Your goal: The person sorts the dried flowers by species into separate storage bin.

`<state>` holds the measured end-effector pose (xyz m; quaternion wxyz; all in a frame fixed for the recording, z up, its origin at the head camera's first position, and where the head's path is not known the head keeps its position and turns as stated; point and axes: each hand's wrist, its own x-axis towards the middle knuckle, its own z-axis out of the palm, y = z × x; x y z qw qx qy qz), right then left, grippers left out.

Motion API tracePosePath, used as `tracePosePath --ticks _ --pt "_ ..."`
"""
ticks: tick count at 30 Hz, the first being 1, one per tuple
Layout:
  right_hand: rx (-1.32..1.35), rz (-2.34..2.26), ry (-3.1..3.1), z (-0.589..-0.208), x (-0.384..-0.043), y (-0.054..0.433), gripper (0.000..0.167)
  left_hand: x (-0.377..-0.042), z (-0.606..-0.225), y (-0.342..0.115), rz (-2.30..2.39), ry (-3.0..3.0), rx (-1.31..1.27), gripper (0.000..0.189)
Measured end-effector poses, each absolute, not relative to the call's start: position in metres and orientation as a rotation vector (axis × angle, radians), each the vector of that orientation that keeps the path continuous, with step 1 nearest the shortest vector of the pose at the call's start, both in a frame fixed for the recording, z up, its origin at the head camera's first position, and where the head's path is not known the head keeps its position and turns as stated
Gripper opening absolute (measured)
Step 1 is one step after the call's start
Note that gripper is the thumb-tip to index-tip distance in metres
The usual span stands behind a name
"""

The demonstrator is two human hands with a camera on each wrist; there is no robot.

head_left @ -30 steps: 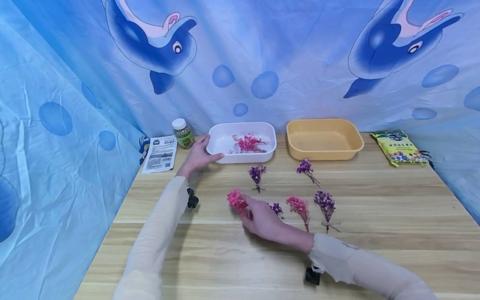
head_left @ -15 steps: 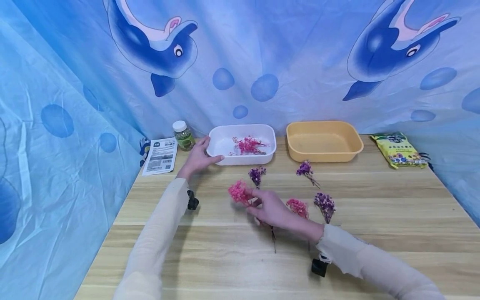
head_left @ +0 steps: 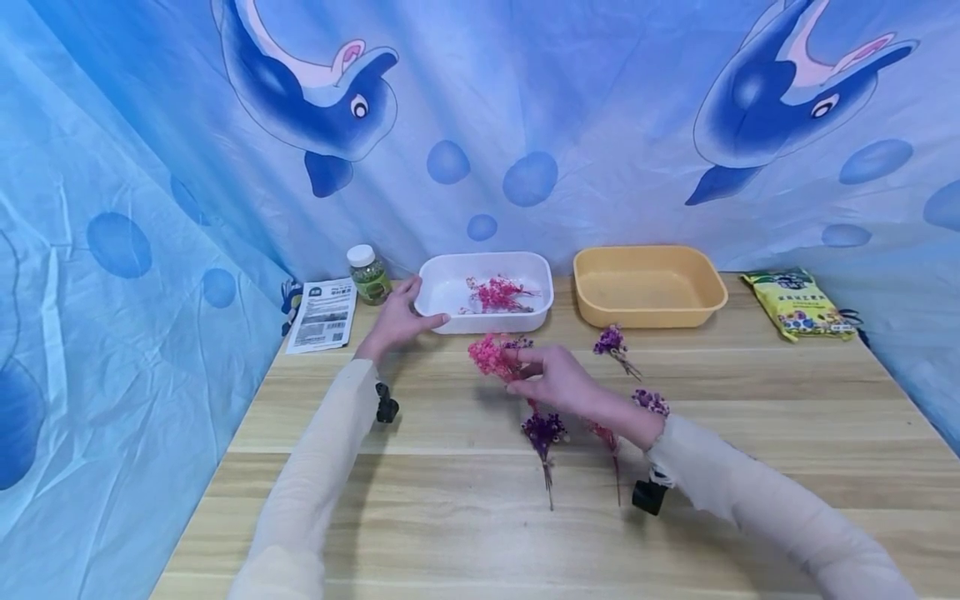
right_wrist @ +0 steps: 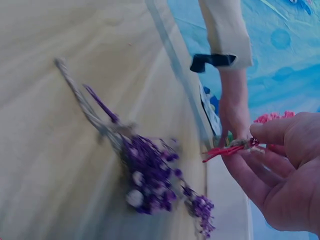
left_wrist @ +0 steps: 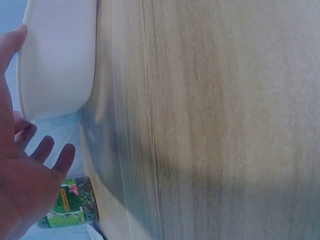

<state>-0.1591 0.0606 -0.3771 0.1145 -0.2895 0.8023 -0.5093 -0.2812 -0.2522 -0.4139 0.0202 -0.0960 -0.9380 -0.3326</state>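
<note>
My right hand (head_left: 558, 379) pinches a small bunch of pink dried flowers (head_left: 491, 357) by its stems, just in front of the white basin (head_left: 491, 322). The tied pink stems (right_wrist: 227, 150) show between thumb and fingers in the right wrist view. With thumb along the front rim and fingers at the left end, my left hand (head_left: 397, 321) touches the basin's corner; its lower fingers (left_wrist: 65, 159) spread free of it. Other pink flowers (head_left: 501, 293) lie in the basin. A purple bunch (head_left: 517, 342) is partly hidden behind the held flowers.
More purple bunches (head_left: 543, 429) (head_left: 611, 337) and one pink bunch (head_left: 603, 433) lie on the wooden table (head_left: 450, 517), some partly covered by the right forearm. A yellow basin (head_left: 648, 317), a lidded jar (head_left: 369, 275), a printed packet (head_left: 322, 315) and a yellow-green bag (head_left: 798, 304) stand or lie along the back.
My right hand has carried the pink bunch up and slightly right toward the white basin, uncovering a purple bunch on the table. My left hand has stayed at the basin.
</note>
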Motion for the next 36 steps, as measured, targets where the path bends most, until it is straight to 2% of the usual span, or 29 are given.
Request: tracePosePath --ticks 4,11,30,33,36 --pt "-0.879 -1.472 2.336 -0.372 -0.171 0.063 0.046 -0.281 -0.414 -0.251 -1.05 -2.9 -0.302 0.103" --pt "-0.74 -1.468 2.213 -0.366 -0.184 0.065 0.054 -0.281 -0.414 -0.251 -1.046 -2.891 -0.299 0.103" --pt "-0.849 -1.381 2.38 -0.347 -0.238 0.062 0.028 -0.282 -0.416 -0.254 -1.059 -2.883 -0.296 0.104" --pt "-0.815 -1.321 2.455 -0.344 -0.248 0.059 0.022 -0.282 -0.417 -0.253 -1.069 -2.873 -0.306 0.105" --pt "-0.765 -1.291 2.489 -0.342 -0.259 0.056 0.024 -0.283 -0.418 -0.254 -1.07 -2.866 -0.312 0.107"
